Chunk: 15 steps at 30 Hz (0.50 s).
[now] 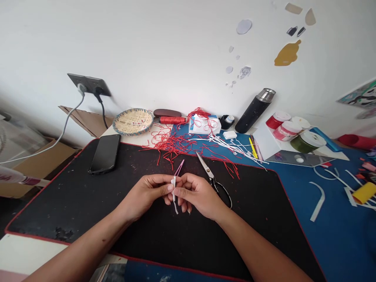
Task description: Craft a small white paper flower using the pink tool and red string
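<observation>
1. While my left hand (pixel 143 196) and right hand (pixel 199 196) pinch together, a white paper strip (pixel 174 192) sits gripped between them, its long axis running toward me.
2. A pink stick (pixel 179 167) angles away from my fingers, up and rightward.

The left hand (pixel 143 192) and right hand (pixel 194 194) cover most of a white strip (pixel 174 192) and the lower end of a pink stick (pixel 179 167), so how the two meet cannot be seen. The right hand also hides part of the scissors (pixel 207 170). A yellow roll (pixel 365 192) is cut off by the right edge, a pink-banded object (pixel 17 176) by the left.
</observation>
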Available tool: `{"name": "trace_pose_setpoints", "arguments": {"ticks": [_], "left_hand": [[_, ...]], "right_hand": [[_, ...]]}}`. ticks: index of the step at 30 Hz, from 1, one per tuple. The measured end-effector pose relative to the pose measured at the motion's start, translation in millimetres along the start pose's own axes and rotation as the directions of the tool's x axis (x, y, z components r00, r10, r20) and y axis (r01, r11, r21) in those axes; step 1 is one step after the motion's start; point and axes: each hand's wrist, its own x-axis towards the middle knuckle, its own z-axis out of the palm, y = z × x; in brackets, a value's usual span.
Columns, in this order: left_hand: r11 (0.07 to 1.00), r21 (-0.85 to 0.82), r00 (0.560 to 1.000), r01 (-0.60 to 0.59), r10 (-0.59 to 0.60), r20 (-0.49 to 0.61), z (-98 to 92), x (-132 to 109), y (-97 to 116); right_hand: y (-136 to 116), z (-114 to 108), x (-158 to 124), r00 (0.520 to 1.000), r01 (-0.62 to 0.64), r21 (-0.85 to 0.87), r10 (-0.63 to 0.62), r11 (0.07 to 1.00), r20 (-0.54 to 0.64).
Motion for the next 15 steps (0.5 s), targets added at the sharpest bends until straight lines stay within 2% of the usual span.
{"name": "trace_pose_setpoints", "arguments": {"ticks": [8, 15], "left_hand": [[0.999, -0.018, 0.998, -0.047, 0.047, 0.03, -3.4, 0.6, -3.9], [0.996, -0.09, 0.998, -0.014, 0.018, 0.052, -1.7, -0.1, -1.8]], "right_hand": [[1.4, -0.9, 0.0, 0.999, -0.001, 0.073, -0.002, 0.997, 0.038], [-1.5, 1.0, -1.1, 0.998, -0.03, 0.131, 0.021, 0.991, 0.066]]}}
